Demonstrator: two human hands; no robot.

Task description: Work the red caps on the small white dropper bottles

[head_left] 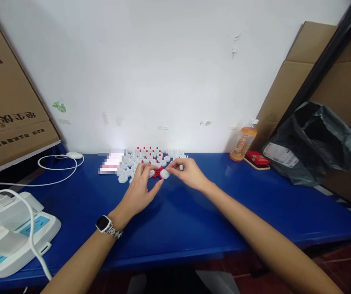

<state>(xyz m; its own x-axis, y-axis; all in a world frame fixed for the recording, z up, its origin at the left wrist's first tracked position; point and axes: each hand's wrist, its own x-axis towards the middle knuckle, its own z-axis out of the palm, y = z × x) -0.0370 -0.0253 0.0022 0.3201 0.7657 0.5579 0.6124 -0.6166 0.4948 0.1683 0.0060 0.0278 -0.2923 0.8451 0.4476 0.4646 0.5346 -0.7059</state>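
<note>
Head view, and it's a busy blue table (209, 220): on the left sits a white power strip (48, 224) with plugs in it, a white cable (60, 179) looping behind. Over on the right, an orange drink bottle (242, 143) stands near the wall, a red packet (256, 157) beside it, then a black plastic bag (313, 143) against cardboard. The left hand (140, 192), watch (103, 223) at its wrist, gets in front of part of the spread of white caps (123, 178), hiding some.

To the action! One white piece (164, 174) sits between the hands, just above the left thumb tip and right by the right hand (187, 173). Left thumb and forefinger stand apart; whether they grip it, no telling. Right fingertips come close together at its edge, but what they pinch can't be made out. Red bits (157, 174) lie just behind.

The count: one bottle, one packet, one bag, one power strip; four red tips across the rearmost row; caps well over a dozen, overlapping too much to number exactly.
</note>
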